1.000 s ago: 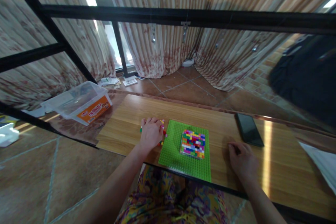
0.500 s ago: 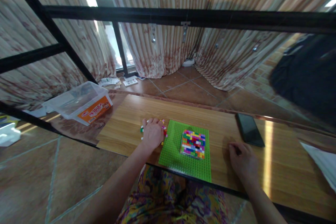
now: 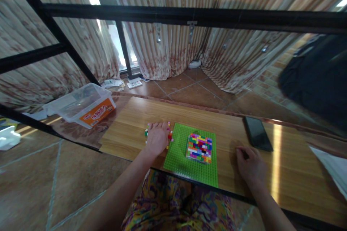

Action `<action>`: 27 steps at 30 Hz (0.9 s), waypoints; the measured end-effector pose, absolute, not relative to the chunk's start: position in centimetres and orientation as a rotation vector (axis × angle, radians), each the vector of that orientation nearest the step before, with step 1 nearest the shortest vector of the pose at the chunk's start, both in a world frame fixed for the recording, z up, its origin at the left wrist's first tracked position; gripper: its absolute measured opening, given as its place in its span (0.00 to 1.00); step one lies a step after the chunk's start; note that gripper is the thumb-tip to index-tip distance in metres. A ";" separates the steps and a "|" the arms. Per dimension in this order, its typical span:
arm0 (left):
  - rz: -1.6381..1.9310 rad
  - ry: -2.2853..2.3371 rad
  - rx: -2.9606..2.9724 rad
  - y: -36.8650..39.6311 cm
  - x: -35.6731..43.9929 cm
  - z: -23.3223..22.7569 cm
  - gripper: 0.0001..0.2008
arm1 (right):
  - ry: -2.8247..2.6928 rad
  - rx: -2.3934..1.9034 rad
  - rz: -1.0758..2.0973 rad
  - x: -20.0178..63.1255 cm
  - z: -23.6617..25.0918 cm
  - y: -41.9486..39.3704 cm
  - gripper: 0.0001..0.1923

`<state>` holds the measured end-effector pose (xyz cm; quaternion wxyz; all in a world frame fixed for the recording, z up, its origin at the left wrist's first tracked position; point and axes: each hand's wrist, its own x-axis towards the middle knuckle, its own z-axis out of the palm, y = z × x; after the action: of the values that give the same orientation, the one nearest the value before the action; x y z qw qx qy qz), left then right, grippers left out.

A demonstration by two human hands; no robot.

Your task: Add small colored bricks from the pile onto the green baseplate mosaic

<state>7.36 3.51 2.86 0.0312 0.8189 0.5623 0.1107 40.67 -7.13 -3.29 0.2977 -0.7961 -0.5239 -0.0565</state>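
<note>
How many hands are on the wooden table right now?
2: the left hand rests on small loose coloured bricks; the right hand lies near the black phone.

wooden table (image 3: 135,115) | on it: green baseplate (image 3: 179,155), loose bricks (image 3: 170,136), black phone (image 3: 257,133), both hands

Wooden table (image 3: 292,173) before striped curtains (image 3: 173,50)

Black phone (image 3: 257,133) lying flat near the table's far edge; clear plastic box (image 3: 81,105) with orange label off to the left; papers (image 3: 119,84) on the tiled floor (image 3: 195,92); black frame bar (image 3: 189,16) crossing overhead.
</note>
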 end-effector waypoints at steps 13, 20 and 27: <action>0.470 1.758 2.465 2.7 6.1 2.9 0.10 | -1.398 -2.106 -0.148 40.6 -3.2 -7.2 0.16; 0.400 1.732 2.535 2.3 6.0 3.3 0.09 | -1.396 -2.106 -0.150 40.9 -3.6 -7.2 0.16; 0.441 1.750 2.533 3.0 5.8 3.0 0.09 | -1.386 -2.128 -0.144 40.7 -3.3 -7.2 0.16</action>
<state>5.78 3.01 3.05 0.0158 0.8144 0.5626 0.1418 40.68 -7.23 -3.34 0.2944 -0.7996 -0.5207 -0.0541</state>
